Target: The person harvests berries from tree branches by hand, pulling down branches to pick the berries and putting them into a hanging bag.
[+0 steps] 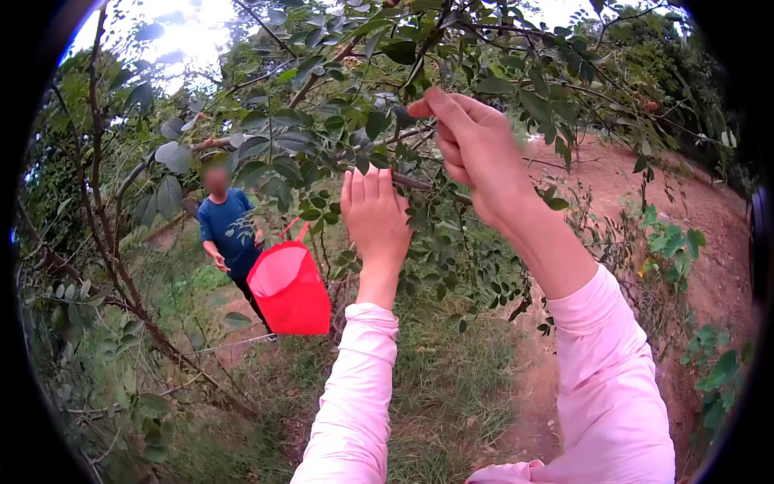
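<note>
My left hand (376, 222) is raised with its back towards me, fingers together and bent over a tree branch (413, 182). Leaves partly cover its fingertips. Higher and to the right, my right hand (482, 153) is closed in a pinch, thumb and forefinger together among the leafy twigs (419, 68). Whatever sits between those fingertips is too small to make out. Left of my left hand, a red bag (290, 292) hangs by its straps below the branch, its mouth open and tilted towards me.
A person in a blue shirt (228, 230) stands beyond the bag on the left. Thin bare stems (98, 161) rise at the far left. Grass (451, 379) covers the ground below, and a reddish dirt slope (685, 202) lies to the right.
</note>
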Available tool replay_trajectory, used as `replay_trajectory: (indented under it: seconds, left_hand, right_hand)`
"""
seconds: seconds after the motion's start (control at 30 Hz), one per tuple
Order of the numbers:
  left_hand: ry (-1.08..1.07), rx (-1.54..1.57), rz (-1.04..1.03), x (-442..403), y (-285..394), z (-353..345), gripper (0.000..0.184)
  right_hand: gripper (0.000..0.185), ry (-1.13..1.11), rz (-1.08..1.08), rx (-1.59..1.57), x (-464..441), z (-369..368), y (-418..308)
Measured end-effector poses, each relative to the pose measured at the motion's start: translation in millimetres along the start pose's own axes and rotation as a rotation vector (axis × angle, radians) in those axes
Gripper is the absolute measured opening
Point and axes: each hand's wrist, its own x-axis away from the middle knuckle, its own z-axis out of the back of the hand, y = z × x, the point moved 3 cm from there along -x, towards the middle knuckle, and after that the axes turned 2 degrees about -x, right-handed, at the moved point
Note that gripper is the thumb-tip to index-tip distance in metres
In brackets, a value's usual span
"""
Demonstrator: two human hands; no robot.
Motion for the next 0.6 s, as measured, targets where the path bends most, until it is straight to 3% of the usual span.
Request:
replay_trajectory:
  seconds: [0.03, 0.2, 0.43, 0.6]
  left_hand:
    - [0.015, 0.007, -0.002, 0.6, -1.3, -1.8, 0.042]
    - [0.0, -0.018, -0.026, 1.2, 0.0, 5.0, 0.039]
    - [-0.013, 0.043, -0.019, 0.5, -1.9, 4.8, 0.041]
    - [-0.024, 0.114, 0.003, 6.7, -8.1, 2.4, 0.049]
  right_hand:
    - [0.034, -0.099, 0.027, 0.02, 3.8, -12.4, 2.6]
    - [0.031, -0.162, 0.011, -0.224, -13.5, -45.9, 17.1]
    - [0.029, 0.041, -0.077, -0.306, -31.1, -67.0, 59.7]
    - [0.029, -0.015, -0.225, -0.634, -64.8, -83.6, 73.0]
